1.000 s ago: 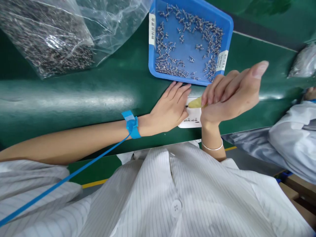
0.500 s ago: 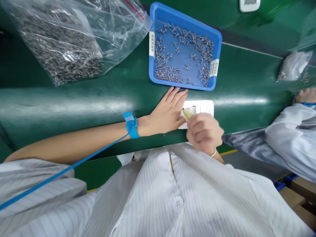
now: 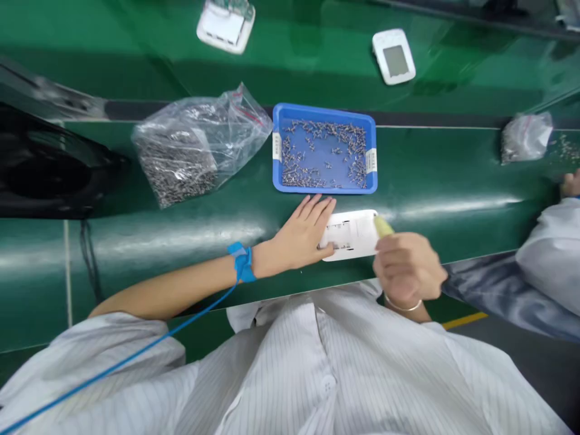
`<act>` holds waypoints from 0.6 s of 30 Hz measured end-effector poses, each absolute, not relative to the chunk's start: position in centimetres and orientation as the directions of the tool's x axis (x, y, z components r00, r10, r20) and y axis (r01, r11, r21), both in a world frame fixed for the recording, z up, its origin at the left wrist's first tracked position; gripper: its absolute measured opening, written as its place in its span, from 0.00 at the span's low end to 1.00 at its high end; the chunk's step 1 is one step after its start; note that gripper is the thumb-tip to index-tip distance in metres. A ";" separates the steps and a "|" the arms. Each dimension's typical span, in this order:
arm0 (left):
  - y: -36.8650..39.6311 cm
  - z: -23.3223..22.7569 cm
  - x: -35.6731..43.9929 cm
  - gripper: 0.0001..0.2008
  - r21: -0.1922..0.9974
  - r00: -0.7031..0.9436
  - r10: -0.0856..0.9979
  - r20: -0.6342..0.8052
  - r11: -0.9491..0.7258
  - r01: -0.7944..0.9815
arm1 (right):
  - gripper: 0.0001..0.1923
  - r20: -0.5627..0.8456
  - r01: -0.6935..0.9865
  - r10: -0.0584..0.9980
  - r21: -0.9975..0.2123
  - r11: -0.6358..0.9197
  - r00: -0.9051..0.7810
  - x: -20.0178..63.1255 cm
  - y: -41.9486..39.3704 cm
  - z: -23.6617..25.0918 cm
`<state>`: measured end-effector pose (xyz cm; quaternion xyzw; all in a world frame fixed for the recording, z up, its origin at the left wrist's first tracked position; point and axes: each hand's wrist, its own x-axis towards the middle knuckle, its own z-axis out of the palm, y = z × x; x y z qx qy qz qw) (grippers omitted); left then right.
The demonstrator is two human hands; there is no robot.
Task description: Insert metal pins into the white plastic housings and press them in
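While the left hand [image 3: 302,240] lies flat, fingers together, pinning the white plastic housing [image 3: 352,235] just below the blue parts tray [image 3: 324,188], the right hand [image 3: 408,267], curled shut at four o'clock, touches its yellow-capped fingertip [image 3: 383,226] to the housing's edge, apparently seating pins; next needs a precise pick from the tray at twelve o'clock.

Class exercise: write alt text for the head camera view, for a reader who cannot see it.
A person's left hand rests flat on a white device on a green belt, while the right hand meets its right edge. Behind sit a blue tray of small metal parts and a clear bag.

Left hand [image 3: 302,237] steadies white casing [image 3: 354,235] below blue tray [image 3: 277,181]
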<state>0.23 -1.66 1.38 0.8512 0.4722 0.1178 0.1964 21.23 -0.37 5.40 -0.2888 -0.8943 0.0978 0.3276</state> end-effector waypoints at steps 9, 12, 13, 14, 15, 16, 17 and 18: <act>-2.8 2.0 5.2 0.52 0.439 0.609 0.778 0.156 -0.607 0.663 | 0.14 0.028 0.724 0.730 -0.101 0.682 -0.683 20.2 11.4 4.7; -2.7 1.7 5.0 0.47 0.506 0.654 0.731 0.194 -0.646 0.572 | 0.17 -0.045 0.692 0.694 -0.147 0.707 -0.719 18.8 12.4 4.0; -2.6 2.1 4.5 0.46 0.565 0.651 0.727 0.219 -0.639 0.523 | 0.18 -0.054 0.696 0.696 -0.132 0.706 -0.716 18.4 12.5 4.0; -2.4 2.6 3.7 0.47 0.622 0.637 0.724 0.265 -0.633 0.461 | 0.19 -0.063 0.707 0.705 -0.109 0.699 -0.707 18.0 12.7 3.9; -1.9 3.3 2.8 0.47 0.660 0.603 0.725 0.332 -0.636 0.401 | 0.20 -0.081 0.716 0.711 -0.083 0.693 -0.698 17.6 12.7 3.9; -1.2 4.1 1.8 0.47 0.669 0.539 0.729 0.423 -0.652 0.357 | 0.21 -0.105 0.723 0.716 -0.061 0.689 -0.691 17.3 12.8 3.9; 0.0 4.8 0.6 0.47 0.654 0.438 0.734 0.519 -0.671 0.349 | 0.22 -0.126 0.727 0.718 -0.042 0.685 -0.684 17.0 12.8 3.9; 1.7 5.5 -0.6 0.48 0.631 0.300 0.738 0.605 -0.674 0.384 | 0.23 -0.145 0.728 0.718 -0.026 0.685 -0.681 16.8 12.8 3.8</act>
